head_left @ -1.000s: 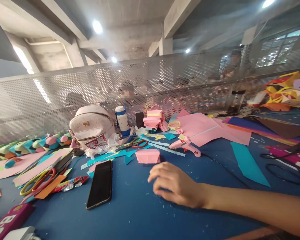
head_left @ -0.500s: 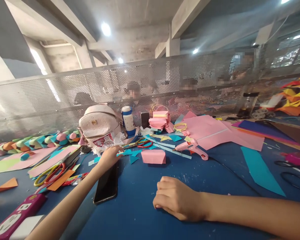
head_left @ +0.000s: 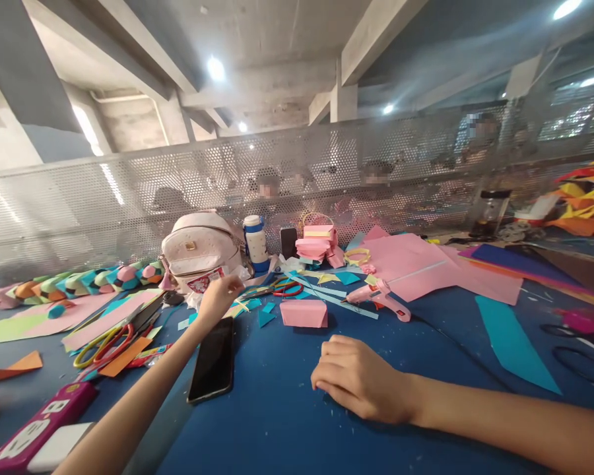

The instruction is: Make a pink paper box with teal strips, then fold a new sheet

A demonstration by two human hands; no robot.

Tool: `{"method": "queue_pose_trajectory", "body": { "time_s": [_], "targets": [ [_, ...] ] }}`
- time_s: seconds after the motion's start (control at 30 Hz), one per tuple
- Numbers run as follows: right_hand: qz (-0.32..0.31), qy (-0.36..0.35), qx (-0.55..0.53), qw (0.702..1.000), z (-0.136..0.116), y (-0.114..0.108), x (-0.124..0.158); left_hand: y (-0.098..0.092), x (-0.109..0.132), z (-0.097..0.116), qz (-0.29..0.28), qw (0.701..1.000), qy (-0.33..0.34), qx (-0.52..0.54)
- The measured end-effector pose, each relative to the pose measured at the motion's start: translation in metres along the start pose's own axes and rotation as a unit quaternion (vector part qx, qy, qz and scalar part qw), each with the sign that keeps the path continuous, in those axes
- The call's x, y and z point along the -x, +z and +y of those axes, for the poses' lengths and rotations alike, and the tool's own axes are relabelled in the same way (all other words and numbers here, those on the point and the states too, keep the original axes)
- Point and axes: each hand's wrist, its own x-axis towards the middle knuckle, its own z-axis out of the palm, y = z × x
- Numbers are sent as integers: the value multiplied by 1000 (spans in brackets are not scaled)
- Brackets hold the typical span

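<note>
Head view, left hand (head_left: 221, 298) half-curled by blue paper scraps (head_left: 265, 319) towards the bench's (head_left: 277, 415) far edge, cannot tell whether it grips anything, right hand (head_left: 359, 379) loosely curled farther from that edge, palm hidden, pink paper box (head_left: 304, 313) between scraps and glue gun (head_left: 383, 301).

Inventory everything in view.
Folded paper box: 1, pink, centre
Corded glue gun: 1, pink, right of box
Flat phone: 1, black, left of box
Domed backpack: 1, pale pink, back left
Cylindrical bottle: 1, white and blue, beside backpack
Handled paper craft: 1, pink, back centre
Large paper sheets: several, pink, back right
Scissors: 2+, red/yellow handles, left, centre
Paper scraps: many, mostly blue, centre
Faceted paper chain: 1, multicolour, far left
Oblong power strip: 1, magenta, front left
Perforated metal screen: 1, grey, behind blue table
Left hand: 1, bare, beside scraps
Right hand: 1, bare, on table
</note>
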Motion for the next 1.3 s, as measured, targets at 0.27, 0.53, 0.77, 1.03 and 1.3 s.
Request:
{"method": "queue_pose_trajectory", "body": {
  "time_s": [0.27, 0.53, 0.77, 1.03, 1.3],
  "targets": [
    [93, 246, -353, 898, 18, -18, -23, 0, 28, 81, 41, 954, 37, 295],
    [159, 275, -431, 845, 27, -16, -35, 44, 70, 136, -119, 894, 10, 431],
    [132, 358, -224, 897, 40, -18, -15, 52, 83, 124, -157, 881, -31, 446],
    [61, 353, -114, 927, 50, -10, 12, 42, 96, 106, -222, 927, 101, 284],
    [33, 339, -70, 938, 48, -8, 11, 51, 101, 104, -167, 882, 428, -101]
  ]
}}
